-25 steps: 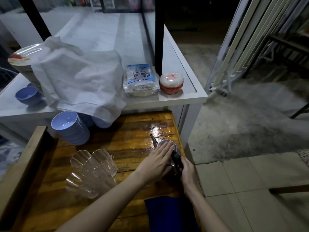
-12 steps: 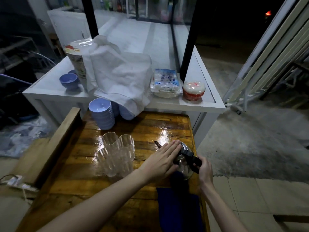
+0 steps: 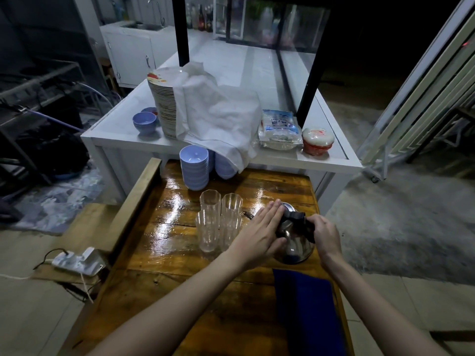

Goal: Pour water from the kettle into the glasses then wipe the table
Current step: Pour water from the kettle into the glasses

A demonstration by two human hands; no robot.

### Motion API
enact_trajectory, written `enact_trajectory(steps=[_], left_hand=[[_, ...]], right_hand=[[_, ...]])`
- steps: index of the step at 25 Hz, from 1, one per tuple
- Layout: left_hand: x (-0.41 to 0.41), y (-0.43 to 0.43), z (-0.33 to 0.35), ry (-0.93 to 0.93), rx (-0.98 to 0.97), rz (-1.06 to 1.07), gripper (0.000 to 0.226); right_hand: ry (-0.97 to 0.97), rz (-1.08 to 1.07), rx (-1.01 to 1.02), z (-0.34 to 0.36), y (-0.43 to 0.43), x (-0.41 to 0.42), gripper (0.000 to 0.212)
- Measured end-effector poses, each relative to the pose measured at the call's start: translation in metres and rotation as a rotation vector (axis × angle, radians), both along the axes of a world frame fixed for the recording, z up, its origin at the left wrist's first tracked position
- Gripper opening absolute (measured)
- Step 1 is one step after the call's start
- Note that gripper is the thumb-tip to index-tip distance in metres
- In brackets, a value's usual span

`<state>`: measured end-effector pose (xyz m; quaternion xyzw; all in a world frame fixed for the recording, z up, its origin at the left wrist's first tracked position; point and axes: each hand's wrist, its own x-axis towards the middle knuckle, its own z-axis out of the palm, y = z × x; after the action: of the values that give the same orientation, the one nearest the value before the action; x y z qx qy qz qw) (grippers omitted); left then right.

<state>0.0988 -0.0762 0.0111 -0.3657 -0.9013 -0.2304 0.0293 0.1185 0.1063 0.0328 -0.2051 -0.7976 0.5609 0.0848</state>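
Observation:
A shiny steel kettle (image 3: 295, 246) with a black handle stands near the right edge of the wet wooden table (image 3: 180, 258). My right hand (image 3: 324, 236) grips the black handle. My left hand (image 3: 262, 233) lies flat, fingers together, on the kettle's lid and left side. Several clear glasses (image 3: 218, 219) stand in a tight cluster just left of the kettle, apparently without water. A dark blue cloth (image 3: 305, 312) lies on the table in front of the kettle, between my forearms.
Stacked lilac bowls (image 3: 194, 167) sit at the table's far end. Behind it is a white counter (image 3: 331, 160) with a plate stack under a white cloth (image 3: 218, 116), a bag and a red-and-white container. A power strip (image 3: 77, 262) lies on the left bench.
The camera has tilted up and back, so more of the room shows. Both hands stay on the kettle; the kettle looks slightly tilted and shifted toward me.

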Motion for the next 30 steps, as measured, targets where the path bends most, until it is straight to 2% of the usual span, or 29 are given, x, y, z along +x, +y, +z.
enact_trajectory(steps=[18,30], left_hand=[[0.018,-0.022,0.004,-0.154,0.163,0.04,0.075],[0.016,-0.011,0.012,-0.164,0.213,0.08,0.076]], right_hand=[[0.071,0.155,0.262,0.028,-0.019,0.002,0.038],[0.1,0.21,0.39,0.053,-0.016,-0.009,0.042]])
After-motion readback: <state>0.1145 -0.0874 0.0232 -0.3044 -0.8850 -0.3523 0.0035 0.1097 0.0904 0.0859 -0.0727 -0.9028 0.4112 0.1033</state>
